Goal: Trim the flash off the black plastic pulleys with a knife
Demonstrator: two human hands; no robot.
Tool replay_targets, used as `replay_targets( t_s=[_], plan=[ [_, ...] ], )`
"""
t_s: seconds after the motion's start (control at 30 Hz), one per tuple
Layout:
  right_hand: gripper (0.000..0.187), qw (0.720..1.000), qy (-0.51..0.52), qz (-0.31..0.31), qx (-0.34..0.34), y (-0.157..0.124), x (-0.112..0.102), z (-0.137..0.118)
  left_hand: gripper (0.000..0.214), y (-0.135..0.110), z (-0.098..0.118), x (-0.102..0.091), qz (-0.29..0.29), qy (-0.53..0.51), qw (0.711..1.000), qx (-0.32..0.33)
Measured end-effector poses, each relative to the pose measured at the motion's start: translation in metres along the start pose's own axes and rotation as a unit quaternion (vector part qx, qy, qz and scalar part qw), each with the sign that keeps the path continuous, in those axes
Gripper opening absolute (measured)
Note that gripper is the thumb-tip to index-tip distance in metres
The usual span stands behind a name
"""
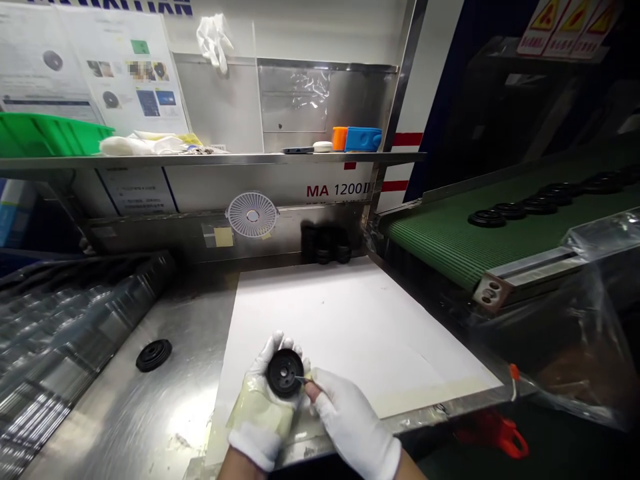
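Note:
My left hand point(260, 407), in a white glove, is closed around a round black plastic part point(285, 373) and holds it face up over the near edge of the white sheet point(350, 313). My right hand point(350, 420), also gloved, pinches a thin small tool point(301, 381) whose tip touches the part's rim. Another black round part point(153, 355) lies on the steel table point(150, 413) to the left.
A green conveyor belt point(450, 243) at right carries several black parts point(537, 203). A small stack of black parts point(327, 245) sits at the back by a white fan point(252, 215). A shelf point(210, 160) holds a green bin point(47, 133) and a blue box point(363, 139). Clear plastic bags lie left and right.

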State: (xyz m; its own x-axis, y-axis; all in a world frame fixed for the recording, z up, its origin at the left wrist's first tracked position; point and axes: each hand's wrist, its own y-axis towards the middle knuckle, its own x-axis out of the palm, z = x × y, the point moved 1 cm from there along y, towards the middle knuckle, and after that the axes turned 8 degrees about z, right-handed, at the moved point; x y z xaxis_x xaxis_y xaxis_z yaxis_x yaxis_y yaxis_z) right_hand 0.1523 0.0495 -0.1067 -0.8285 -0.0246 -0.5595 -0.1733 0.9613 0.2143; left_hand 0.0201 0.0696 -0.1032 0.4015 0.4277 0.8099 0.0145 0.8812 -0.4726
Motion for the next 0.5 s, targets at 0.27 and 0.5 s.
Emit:
replay_targets(
  t_s=[0.27,0.5],
  plan=[
    [0.025,0.998,-0.06,0.002,-0.009,0.001,0.002,-0.008,0.035,-0.002,0.004,-0.002,-0.044,0.029,0.998,-0.039],
    [0.027,0.989,-0.142,0.044,-0.021,0.001,0.002,-0.012,0.013,0.002,0.001,0.003,-0.04,0.061,0.997,0.003]
  ],
)
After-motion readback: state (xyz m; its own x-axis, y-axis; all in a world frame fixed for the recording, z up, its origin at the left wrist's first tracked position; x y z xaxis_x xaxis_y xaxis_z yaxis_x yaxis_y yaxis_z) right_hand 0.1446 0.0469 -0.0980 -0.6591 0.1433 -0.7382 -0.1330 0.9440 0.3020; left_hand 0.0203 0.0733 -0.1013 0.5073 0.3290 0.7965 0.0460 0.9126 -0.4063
